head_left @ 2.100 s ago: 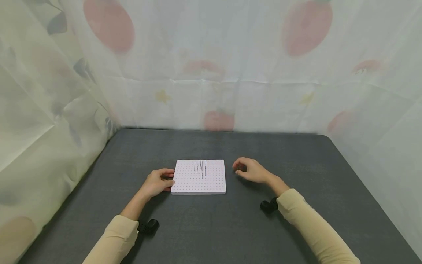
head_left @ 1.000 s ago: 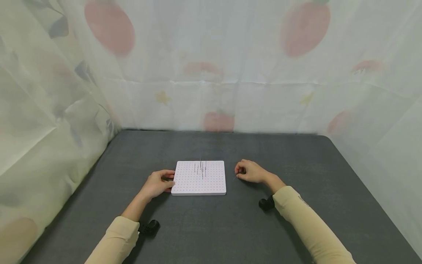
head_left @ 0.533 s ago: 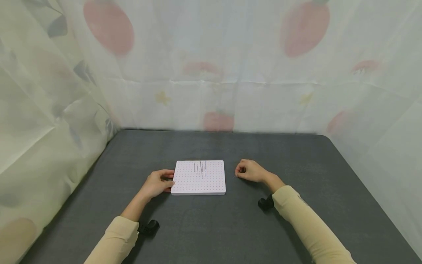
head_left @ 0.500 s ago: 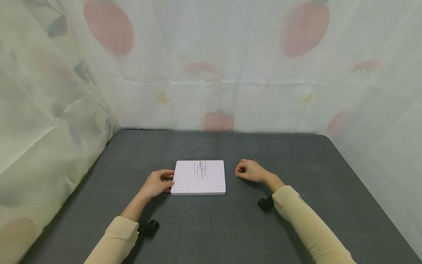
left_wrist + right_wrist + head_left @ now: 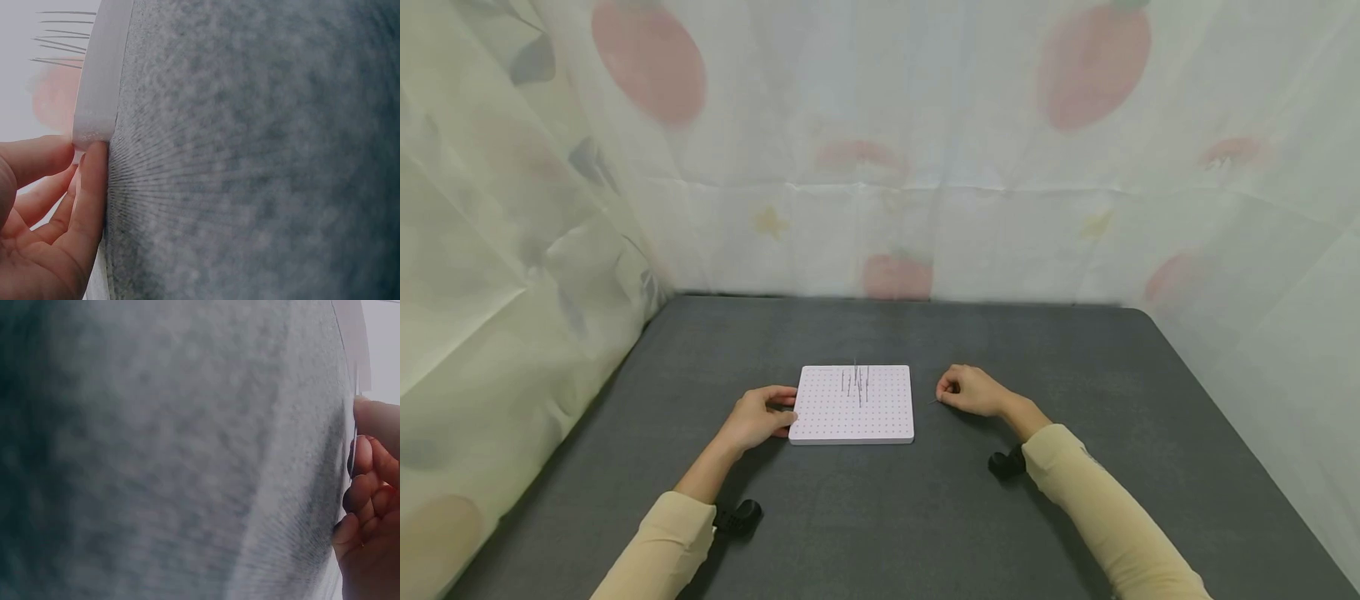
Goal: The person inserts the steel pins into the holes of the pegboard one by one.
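Observation:
A white pegboard [image 5: 850,427] with a grid of small holes lies flat on the table. Several thin metal needle-like pins [image 5: 860,392] stand upright in its rear middle part. My left hand [image 5: 752,417] holds the board's left side, thumb and fingers against its edge [image 5: 103,75] in the left wrist view. To the right of the board, low over the table, my right hand [image 5: 973,391] pinches one thin metal pin [image 5: 355,440] between thumb and fingers. In the head view only a short tip of this pin [image 5: 933,402] shows; it points toward the board.
The dark grey table [image 5: 880,517] spreads around the board. Behind it hangs a pale curtain [image 5: 985,167] with fruit prints, and another curtain [image 5: 527,275] is at the left. A black wrist camera [image 5: 1006,463] sits below the right cuff.
My right hand has come down slightly from a looser curl beside the board to a pinch on a pin. During the last half second it has barely moved. The left hand and board stay still.

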The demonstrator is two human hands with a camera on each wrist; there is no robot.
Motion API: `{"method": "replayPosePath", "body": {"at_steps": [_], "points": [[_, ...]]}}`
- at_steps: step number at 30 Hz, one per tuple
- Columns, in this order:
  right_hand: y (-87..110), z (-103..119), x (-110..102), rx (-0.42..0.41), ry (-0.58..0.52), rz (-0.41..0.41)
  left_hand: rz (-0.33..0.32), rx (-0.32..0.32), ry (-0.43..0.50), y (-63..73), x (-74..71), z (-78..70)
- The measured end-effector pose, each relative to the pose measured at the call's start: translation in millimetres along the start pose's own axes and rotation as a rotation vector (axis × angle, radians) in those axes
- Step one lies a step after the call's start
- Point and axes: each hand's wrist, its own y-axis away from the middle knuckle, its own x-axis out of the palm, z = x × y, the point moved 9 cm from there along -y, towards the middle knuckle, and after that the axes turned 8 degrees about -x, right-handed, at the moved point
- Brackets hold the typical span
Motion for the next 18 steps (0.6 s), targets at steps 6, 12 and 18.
{"method": "replayPosePath", "body": {"at_steps": [6, 12, 18], "points": [[1.3, -4.9, -2.1, 0.081, -0.050, 0.013, 0.003, 0.002, 0.003, -0.9, -0.2, -0.3], [-0.5, 1.1, -3.5, 0.113, -0.071, 0.049, 0.011, 0.003, 0.008, -0.7, -0.2, -0.7], [-7.2, 14.2, -6.8, 0.088, -0.065, 0.035, 0.012, 0.005, 0.005, -0.2, 0.0, -0.7]]}}
